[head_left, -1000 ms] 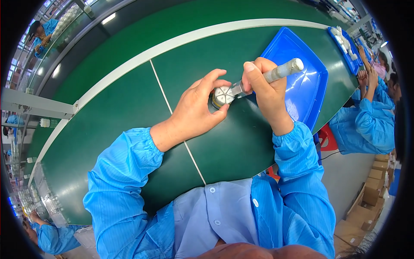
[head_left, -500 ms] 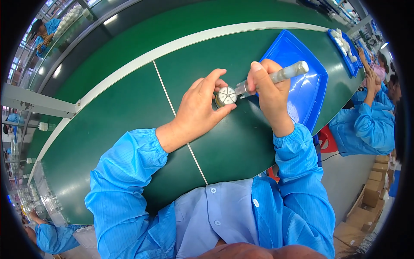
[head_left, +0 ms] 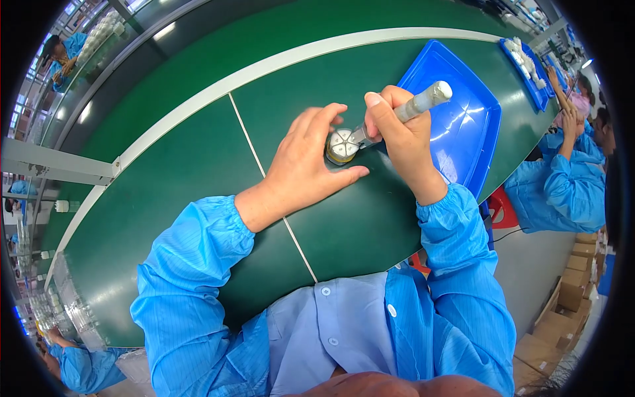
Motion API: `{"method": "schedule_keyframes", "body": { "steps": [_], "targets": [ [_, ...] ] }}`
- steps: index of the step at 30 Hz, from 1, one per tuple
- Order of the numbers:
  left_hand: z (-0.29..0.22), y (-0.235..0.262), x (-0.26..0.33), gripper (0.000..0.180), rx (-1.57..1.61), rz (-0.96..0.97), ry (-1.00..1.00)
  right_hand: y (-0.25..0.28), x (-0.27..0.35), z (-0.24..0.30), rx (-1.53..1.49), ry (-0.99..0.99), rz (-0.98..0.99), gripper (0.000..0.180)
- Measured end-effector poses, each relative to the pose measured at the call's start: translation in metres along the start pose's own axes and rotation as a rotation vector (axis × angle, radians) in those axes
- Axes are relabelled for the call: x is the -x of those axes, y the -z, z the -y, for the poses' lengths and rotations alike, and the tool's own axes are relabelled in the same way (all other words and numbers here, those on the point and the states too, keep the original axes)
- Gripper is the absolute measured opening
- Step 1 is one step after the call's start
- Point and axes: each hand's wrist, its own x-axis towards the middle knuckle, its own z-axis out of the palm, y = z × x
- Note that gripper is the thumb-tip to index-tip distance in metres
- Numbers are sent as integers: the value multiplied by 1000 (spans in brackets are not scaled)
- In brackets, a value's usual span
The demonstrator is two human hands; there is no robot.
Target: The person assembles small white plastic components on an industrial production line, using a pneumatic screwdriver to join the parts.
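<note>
A small round part point(head_left: 343, 143) with a white top split into wedge-shaped segments and a yellowish side sits at the green worktop point(head_left: 218, 172). My left hand point(head_left: 297, 159) curves around its left side, thumb and fingers spread. The thumb is off the part; whether the hidden fingertips touch it, I cannot tell. My right hand point(head_left: 405, 139) grips a hand tool point(head_left: 428, 97) with a thick greyish, wrapped-looking handle and a flat metal end. The handle tilts up to the right, and the metal end meets the right edge of the part's top.
A blue tray point(head_left: 486, 142) lies beyond my right hand. Farther right, a smaller blue tray point(head_left: 529, 73) holds white parts. A white rail point(head_left: 297, 54) runs along the far side. Co-workers in blue sleeves point(head_left: 562, 178) sit at the right; cardboard boxes point(head_left: 562, 317) stand below.
My left thumb and fingers have opened away from the round part. My right hand has moved slightly left with the tool, its metal end now over the part's edge.
</note>
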Motion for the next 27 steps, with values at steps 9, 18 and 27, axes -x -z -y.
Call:
{"method": "schedule_keyframes", "body": {
  "steps": [9, 18, 27],
  "targets": [
    [6, -4, 6, 72, 136, -2, 121, 11, 1, 9, -150, 52, -65, 34],
    [8, 0, 1, 72, 168, 83, 102, 7, -3, 3, 6, 9, -28, 36],
    [9, -2, 3, 73, 160, 56, 62, 3, -1, 2, 37, 2, -1, 35]
  ]
}}
